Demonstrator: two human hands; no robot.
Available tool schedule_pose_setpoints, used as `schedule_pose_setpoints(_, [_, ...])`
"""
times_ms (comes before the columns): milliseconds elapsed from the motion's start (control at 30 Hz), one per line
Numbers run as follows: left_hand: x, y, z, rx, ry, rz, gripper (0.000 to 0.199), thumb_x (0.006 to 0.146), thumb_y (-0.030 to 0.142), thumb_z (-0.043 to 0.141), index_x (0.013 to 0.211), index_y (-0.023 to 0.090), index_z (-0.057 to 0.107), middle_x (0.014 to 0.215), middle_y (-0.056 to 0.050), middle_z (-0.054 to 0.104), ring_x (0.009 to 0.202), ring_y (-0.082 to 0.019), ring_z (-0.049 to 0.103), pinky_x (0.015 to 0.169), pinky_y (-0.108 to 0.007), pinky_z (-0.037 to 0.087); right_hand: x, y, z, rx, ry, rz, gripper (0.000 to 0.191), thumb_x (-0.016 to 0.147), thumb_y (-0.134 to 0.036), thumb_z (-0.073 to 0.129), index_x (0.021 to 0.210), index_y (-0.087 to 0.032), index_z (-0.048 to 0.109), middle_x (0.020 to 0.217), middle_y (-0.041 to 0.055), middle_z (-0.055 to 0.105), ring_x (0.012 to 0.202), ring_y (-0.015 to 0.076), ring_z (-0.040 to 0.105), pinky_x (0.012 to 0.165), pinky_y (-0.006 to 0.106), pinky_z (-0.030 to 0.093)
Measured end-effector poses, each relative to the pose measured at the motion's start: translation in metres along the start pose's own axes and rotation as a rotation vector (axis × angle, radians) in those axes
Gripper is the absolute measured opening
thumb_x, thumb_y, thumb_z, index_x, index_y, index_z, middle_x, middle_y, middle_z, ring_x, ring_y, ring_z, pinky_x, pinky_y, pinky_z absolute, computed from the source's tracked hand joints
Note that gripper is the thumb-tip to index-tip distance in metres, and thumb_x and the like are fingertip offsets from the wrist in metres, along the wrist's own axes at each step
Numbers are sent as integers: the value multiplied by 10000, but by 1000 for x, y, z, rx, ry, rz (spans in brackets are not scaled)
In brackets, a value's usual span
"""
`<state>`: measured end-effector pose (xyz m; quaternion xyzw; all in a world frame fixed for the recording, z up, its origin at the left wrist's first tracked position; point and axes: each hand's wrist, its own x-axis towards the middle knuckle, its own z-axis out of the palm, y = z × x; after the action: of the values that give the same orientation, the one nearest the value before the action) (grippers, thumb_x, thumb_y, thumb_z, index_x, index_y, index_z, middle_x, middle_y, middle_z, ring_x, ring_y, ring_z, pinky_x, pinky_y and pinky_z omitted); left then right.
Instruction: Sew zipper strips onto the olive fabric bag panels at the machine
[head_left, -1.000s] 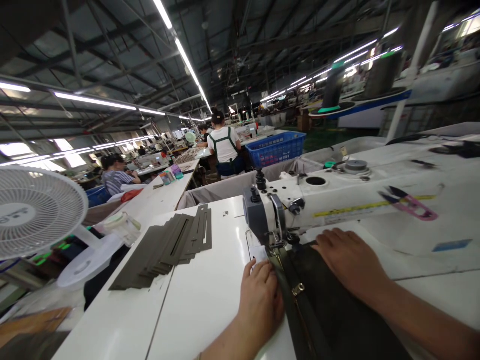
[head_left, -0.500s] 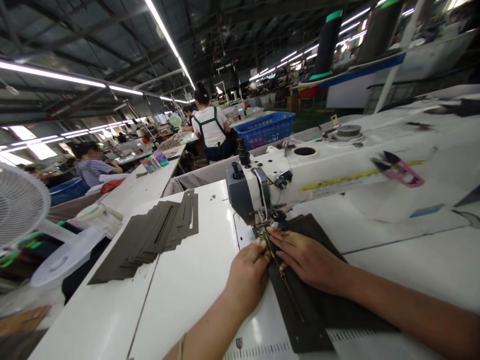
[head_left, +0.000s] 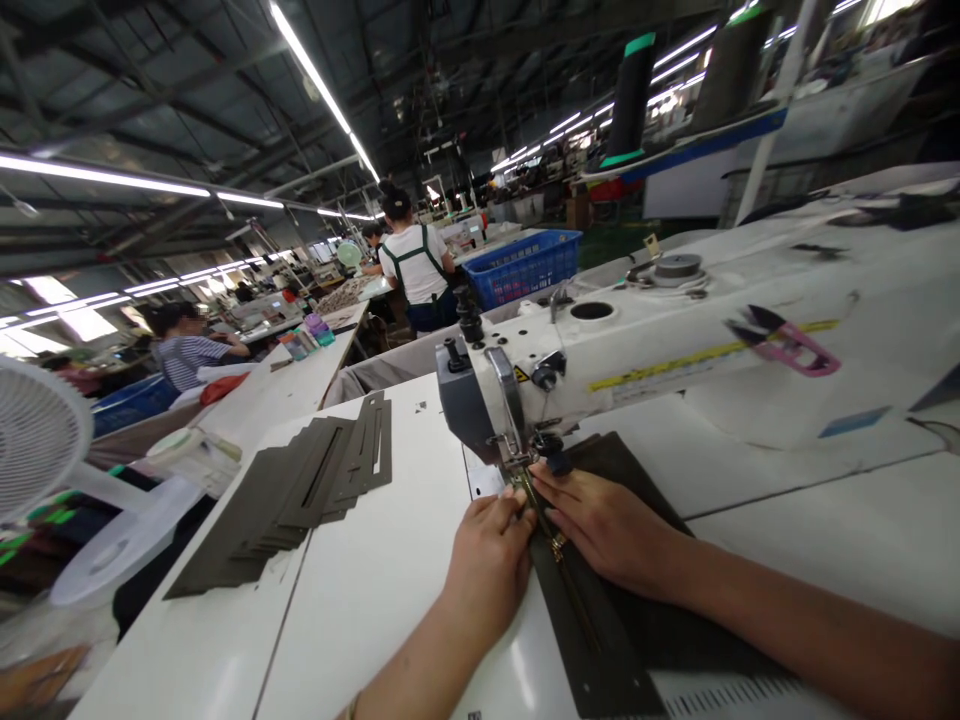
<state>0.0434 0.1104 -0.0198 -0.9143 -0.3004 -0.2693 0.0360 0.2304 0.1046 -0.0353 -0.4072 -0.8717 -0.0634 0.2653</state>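
Beneath the needle and presser foot [head_left: 517, 462] of a white sewing machine [head_left: 645, 360] lies a dark grey-brown panel [head_left: 611, 670]. A zipper [head_left: 574, 590] with brass-coloured teeth and pull runs lengthwise along it. My left hand [head_left: 487, 560] is curled at the panel's left edge, with its fingertips pinched down close to the presser foot. On the other side of the zipper, my right hand [head_left: 611, 525] rests flat on the panel, fingers stretched toward the needle. The undersides of both hands' fingers are hidden.
A fanned stack of slotted dark panels [head_left: 292, 490] lies on the white table at left. Beyond it are a white fan [head_left: 45, 440] and a thread cone. Pink-handled snips [head_left: 799, 350] rest on the machine arm. Behind are a blue basket [head_left: 525, 265] and seated co-workers.
The camera view has shifted slightly, so the machine and table sit a little further left and lower. Both hands keep nearly the same place beside the needle.
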Motion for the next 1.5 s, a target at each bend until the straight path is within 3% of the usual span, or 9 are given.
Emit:
schedule_pose_setpoints(200, [-1,3,-3,12,-42,-74,310,709,41,503,972,157,619,1034,-97,630,917,-212,602,797,-379,506,-18,-17,-17,-8,98,-10,369,865,-233,448,1165,-44,550,1211,202,549,1128,267,512,922,426,462])
schedule_pose_setpoints(333, [-4,5,-2,5,-18,-61,311,716,51,524,995,154,616,1044,-96,638,982,-220,593,808,-376,498,-46,-48,-23,-16,240,-122,336,839,-382,469,986,-137,645,1039,139,646,962,252,590,847,382,498])
schedule_pose_setpoints(433, [-7,7,0,23,-2,-64,309,715,53,542,995,159,619,1058,-89,644,993,-216,595,804,-368,501,-58,-61,-13,-120,370,-212,315,854,-265,392,936,-142,670,950,112,685,914,231,612,796,350,517])
schedule_pose_setpoints(500, [-9,11,1,38,5,-69,286,722,54,554,977,163,623,1052,-80,653,972,-215,607,793,-366,508,-60,-63,-7,-167,375,-214,345,833,-104,346,898,-138,683,939,92,694,912,197,623,789,296,521])
schedule_pose_setpoints(600, [-13,17,3,86,20,-66,226,763,52,543,943,161,628,1029,-81,667,931,-207,629,763,-356,519,-59,-64,-4,-185,364,-195,414,807,2,304,833,-140,692,910,76,703,862,171,646,754,252,534])
schedule_pose_setpoints(833, [-14,20,5,147,15,-36,170,822,82,527,951,144,618,1041,-84,663,912,-200,634,764,-345,518,-60,-68,-6,-146,374,-136,432,825,7,297,832,-162,695,922,64,705,867,156,653,786,240,534])
schedule_pose_setpoints(1167, [-6,8,6,102,17,-58,157,834,95,528,955,156,607,1034,-87,653,862,-183,630,769,-334,514,-47,-59,-7,-139,346,-162,426,822,-17,305,843,-162,705,915,76,705,863,151,656,818,219,522])
schedule_pose_setpoints(1500, [7,-1,4,64,-30,-154,247,739,16,533,927,160,605,911,-65,631,795,-206,596,709,-326,544,-31,-53,3,-126,410,-120,462,871,-31,257,819,-136,704,891,76,708,848,155,657,788,221,536])
